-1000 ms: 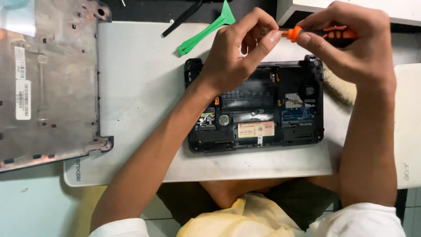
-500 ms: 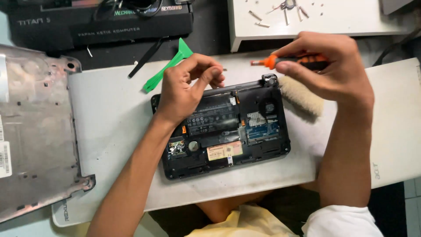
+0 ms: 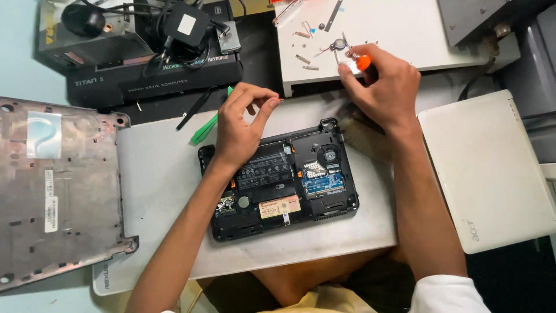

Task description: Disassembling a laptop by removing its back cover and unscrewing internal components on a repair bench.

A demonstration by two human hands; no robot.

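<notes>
Two hands work over an opened small laptop (image 3: 281, 185) lying bottom-up on a pale mat (image 3: 156, 191) on the worktop. The right hand (image 3: 382, 87) has its fingers (image 3: 347, 75) closed round a screwdriver with an orange handle (image 3: 363, 62), its tip reaching up and away to the white tray (image 3: 405, 35) where loose screws (image 3: 304, 58) and small metal parts lie. The left hand (image 3: 240, 124) hovers over the laptop's upper left corner, thumb and forefinger pinched narrow; whether they hold anything I cannot tell. The laptop lies below and between both hands, its long axis left to right, nearer the left hand. Its black inside shows a battery, a fan and a blue board. A green pry tool (image 3: 205, 130) rests just left of the left hand.
</notes>
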